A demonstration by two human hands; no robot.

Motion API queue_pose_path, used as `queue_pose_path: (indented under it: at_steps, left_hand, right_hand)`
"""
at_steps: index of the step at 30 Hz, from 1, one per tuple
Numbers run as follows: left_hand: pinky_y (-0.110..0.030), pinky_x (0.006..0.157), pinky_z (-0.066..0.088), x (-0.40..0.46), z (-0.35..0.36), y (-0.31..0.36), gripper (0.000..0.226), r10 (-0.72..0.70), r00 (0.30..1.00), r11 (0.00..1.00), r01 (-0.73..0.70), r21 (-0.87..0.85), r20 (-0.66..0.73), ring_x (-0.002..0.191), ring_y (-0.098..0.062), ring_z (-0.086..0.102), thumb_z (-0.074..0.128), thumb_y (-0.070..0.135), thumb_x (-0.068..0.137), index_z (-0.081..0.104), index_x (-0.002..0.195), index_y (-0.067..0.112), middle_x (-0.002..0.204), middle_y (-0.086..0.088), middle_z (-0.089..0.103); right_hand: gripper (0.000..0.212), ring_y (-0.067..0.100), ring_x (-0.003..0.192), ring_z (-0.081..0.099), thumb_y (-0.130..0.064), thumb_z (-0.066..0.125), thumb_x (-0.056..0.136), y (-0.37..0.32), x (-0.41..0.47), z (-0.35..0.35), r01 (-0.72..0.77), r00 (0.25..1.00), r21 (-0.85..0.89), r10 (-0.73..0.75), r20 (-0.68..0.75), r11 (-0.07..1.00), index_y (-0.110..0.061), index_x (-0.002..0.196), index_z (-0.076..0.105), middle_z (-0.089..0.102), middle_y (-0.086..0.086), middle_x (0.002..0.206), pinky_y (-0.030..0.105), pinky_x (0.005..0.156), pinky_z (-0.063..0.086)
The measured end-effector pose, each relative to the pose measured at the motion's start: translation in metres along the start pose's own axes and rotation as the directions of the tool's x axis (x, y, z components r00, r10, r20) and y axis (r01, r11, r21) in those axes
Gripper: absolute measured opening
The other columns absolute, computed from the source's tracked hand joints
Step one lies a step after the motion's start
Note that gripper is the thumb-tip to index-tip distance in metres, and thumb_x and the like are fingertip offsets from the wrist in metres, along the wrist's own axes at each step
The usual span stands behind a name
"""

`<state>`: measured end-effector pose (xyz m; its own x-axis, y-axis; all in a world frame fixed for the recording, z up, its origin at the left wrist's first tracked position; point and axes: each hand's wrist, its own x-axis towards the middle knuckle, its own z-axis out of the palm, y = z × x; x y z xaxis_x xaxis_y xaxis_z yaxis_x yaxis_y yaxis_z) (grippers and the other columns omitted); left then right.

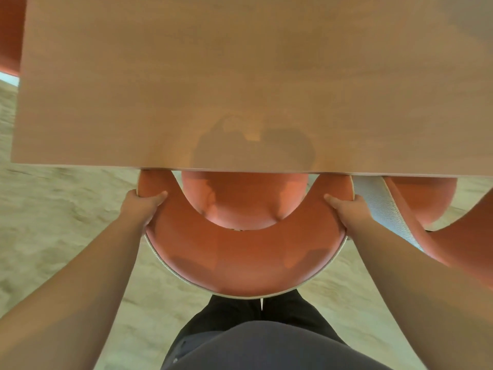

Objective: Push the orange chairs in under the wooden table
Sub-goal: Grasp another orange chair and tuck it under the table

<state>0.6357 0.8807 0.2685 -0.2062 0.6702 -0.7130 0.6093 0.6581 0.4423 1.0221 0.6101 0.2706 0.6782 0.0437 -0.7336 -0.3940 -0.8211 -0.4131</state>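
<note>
Nearest: your dark trousers (240,329), right behind the orange chair (240,263). Your left hand (141,206) and right hand (349,209) each grip the curved backrest, thumbs on the inside, fingers wrapped round the outside. Seat partly under the wooden table (240,76) edge. A second orange chair (440,222) sits just to the right. Pale blurred floor (53,209). No readable writing anywhere.
</note>
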Motion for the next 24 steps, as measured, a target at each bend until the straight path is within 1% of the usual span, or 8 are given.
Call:
queue_pose_path:
  at_steps: [3, 5, 8, 11, 14, 18, 20, 24]
  left_hand:
    - [-0.052, 0.084, 0.059, 0.011, 0.001, 0.0, 0.055, -0.056, 0.998, 0.998, 0.057, -0.039, 0.027, 0.092, -0.035, 0.071, 0.091, 0.03, 0.075, 0.057, 0.115, 0.013, 0.107, -0.014, 0.069]
    - [-0.049, 0.077, 0.059, 0.015, 0.002, 0.0, 0.053, -0.077, 0.996, 0.995, 0.08, -0.067, 0.044, 0.087, -0.034, 0.071, 0.09, 0.025, 0.076, 0.056, 0.114, 0.014, 0.103, -0.013, 0.07]
    - [-0.046, 0.077, 0.056, 0.016, 0.003, -0.003, 0.047, -0.015, 1.0, 1.0, 0.015, 0.003, -0.015, 0.089, -0.036, 0.067, 0.085, 0.023, 0.081, 0.057, 0.118, 0.013, 0.106, -0.013, 0.067]
    - [-0.043, 0.075, 0.052, 0.007, 0.003, -0.004, 0.042, 0.06, 0.997, 0.995, -0.056, 0.079, -0.057, 0.087, -0.035, 0.063, 0.078, 0.021, 0.087, 0.059, 0.122, 0.01, 0.106, -0.013, 0.064]
    - [-0.043, 0.074, 0.049, -0.003, 0.002, -0.003, 0.033, 0.13, 0.989, 0.985, -0.121, 0.121, -0.068, 0.087, -0.035, 0.06, 0.074, 0.018, 0.09, 0.06, 0.119, 0.009, 0.103, -0.013, 0.062]
    - [-0.043, 0.076, 0.049, -0.014, 0.005, -0.009, 0.026, 0.153, 0.985, 0.982, -0.142, 0.126, -0.077, 0.087, -0.035, 0.06, 0.073, 0.018, 0.09, 0.06, 0.112, 0.013, 0.101, -0.013, 0.063]
    - [-0.044, 0.077, 0.05, -0.02, 0.007, -0.012, 0.024, 0.163, 0.983, 0.981, -0.152, 0.119, -0.082, 0.087, -0.035, 0.061, 0.073, 0.017, 0.09, 0.06, 0.109, 0.014, 0.099, -0.013, 0.064]
    - [-0.041, 0.072, 0.047, -0.027, 0.014, -0.014, 0.02, 0.201, 0.976, 0.974, -0.19, 0.126, -0.087, 0.081, -0.032, 0.059, 0.073, 0.018, 0.09, 0.06, 0.105, 0.015, 0.09, -0.007, 0.063]
  right_hand:
    - [0.06, 0.039, 0.098, 0.072, -0.025, 0.089, 0.076, -0.004, 0.007, -0.001, -0.061, 0.996, 0.06, 0.057, 0.071, 0.996, -0.006, 0.123, 0.057, 0.071, 0.019, 0.113, 0.056, 0.09, 0.059]
    - [0.054, 0.04, 0.099, 0.072, -0.019, 0.086, 0.079, -0.003, 0.009, 0.0, -0.052, 0.997, 0.037, 0.05, 0.06, 0.998, -0.005, 0.123, 0.059, 0.072, 0.02, 0.113, 0.056, 0.091, 0.059]
    - [0.043, 0.039, 0.099, 0.07, -0.016, 0.08, 0.082, -0.002, 0.01, 0.001, -0.012, 1.0, -0.02, 0.012, 0.016, 1.0, -0.008, 0.12, 0.062, 0.071, 0.015, 0.109, 0.054, 0.093, 0.058]
    - [0.031, 0.039, 0.098, 0.069, -0.016, 0.075, 0.085, -0.001, 0.008, -0.002, 0.039, 0.999, -0.069, -0.037, 0.033, 0.997, -0.013, 0.113, 0.062, 0.07, 0.012, 0.104, 0.054, 0.093, 0.057]
    - [0.026, 0.038, 0.095, 0.069, -0.015, 0.071, 0.086, 0.002, 0.006, -0.008, 0.094, 0.995, -0.094, -0.09, 0.05, 0.991, -0.015, 0.111, 0.063, 0.07, 0.009, 0.098, 0.054, 0.09, 0.058]
    - [0.023, 0.038, 0.094, 0.069, -0.017, 0.07, 0.085, 0.008, 0.008, -0.017, 0.13, 0.991, -0.099, -0.126, 0.051, 0.986, -0.018, 0.107, 0.063, 0.073, 0.011, 0.102, 0.057, 0.09, 0.057]
    - [0.019, 0.037, 0.093, 0.069, -0.018, 0.07, 0.085, 0.011, 0.01, -0.022, 0.14, 0.99, -0.102, -0.136, 0.047, 0.985, -0.019, 0.102, 0.064, 0.073, 0.011, 0.099, 0.057, 0.09, 0.057]
    - [0.012, 0.035, 0.086, 0.069, -0.021, 0.069, 0.082, 0.017, 0.011, -0.032, 0.136, 0.991, -0.094, -0.134, 0.029, 0.986, -0.025, 0.089, 0.06, 0.072, 0.008, 0.092, 0.057, 0.086, 0.059]
